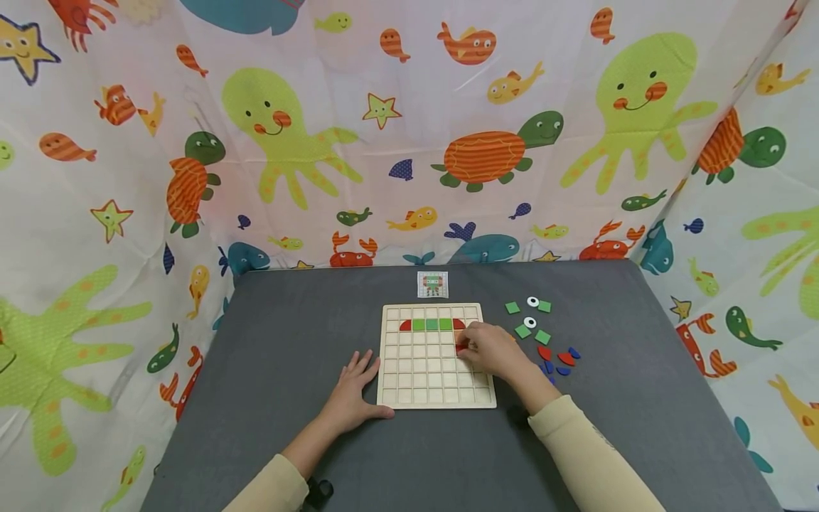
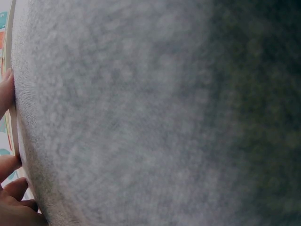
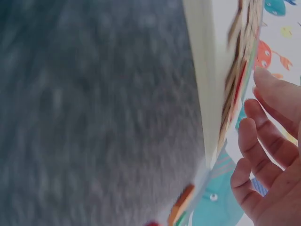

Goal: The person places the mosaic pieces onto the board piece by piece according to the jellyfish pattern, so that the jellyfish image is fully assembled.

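Observation:
A pale wooden grid board [image 1: 422, 377] lies on the grey table. One of its upper rows holds green squares [image 1: 431, 324] with a red curved piece [image 1: 406, 326] at the left end and another red piece [image 1: 458, 324] at the right. My left hand [image 1: 352, 395] rests at the board's lower left corner with fingers spread, thumb along the front edge. Over the board's right side, my right hand [image 1: 489, 348] pinches a small red piece [image 1: 461, 349], mostly hidden by its fingertips. The right wrist view shows the curled fingers [image 3: 254, 141] beside the board's edge [image 3: 202, 84].
A small picture card [image 1: 432, 284] lies behind the board. To the right are loose green squares [image 1: 543, 337], white rings [image 1: 530, 323], red pieces [image 1: 566, 358] and several blue pieces [image 1: 563, 370]. A patterned sea-animal curtain [image 1: 397, 192] hangs along the table's back and sides.

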### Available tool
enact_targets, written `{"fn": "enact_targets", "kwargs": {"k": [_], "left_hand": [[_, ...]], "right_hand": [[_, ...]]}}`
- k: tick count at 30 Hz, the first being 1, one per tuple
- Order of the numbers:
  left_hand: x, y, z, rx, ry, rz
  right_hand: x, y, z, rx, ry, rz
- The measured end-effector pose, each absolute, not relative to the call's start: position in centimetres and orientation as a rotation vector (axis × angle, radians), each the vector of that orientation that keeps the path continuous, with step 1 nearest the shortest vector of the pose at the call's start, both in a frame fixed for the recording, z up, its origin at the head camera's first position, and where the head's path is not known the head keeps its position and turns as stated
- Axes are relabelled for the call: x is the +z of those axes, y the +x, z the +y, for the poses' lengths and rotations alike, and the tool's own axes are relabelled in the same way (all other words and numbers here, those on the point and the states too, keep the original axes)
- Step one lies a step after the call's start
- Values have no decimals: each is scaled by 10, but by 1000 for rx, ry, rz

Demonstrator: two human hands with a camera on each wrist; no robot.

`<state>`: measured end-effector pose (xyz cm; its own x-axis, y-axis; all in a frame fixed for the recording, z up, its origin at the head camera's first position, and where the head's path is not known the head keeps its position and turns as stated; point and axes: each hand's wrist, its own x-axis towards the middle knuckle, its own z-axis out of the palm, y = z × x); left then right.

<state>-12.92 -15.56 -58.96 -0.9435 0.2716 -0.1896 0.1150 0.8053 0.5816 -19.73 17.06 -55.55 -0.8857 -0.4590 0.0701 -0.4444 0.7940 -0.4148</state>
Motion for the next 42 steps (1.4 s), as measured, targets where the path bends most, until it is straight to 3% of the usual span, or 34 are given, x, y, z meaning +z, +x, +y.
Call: {"fn": "enact_targets", "kwargs": {"k": [28, 42], "left_hand": [[-591, -129, -153, 852, 289, 2735], [-592, -129, -156, 881, 318, 2735]], "right_hand": [[-548, -187, 280, -761, -250, 3059], [-558, -192, 306, -702, -52, 2978]]}}
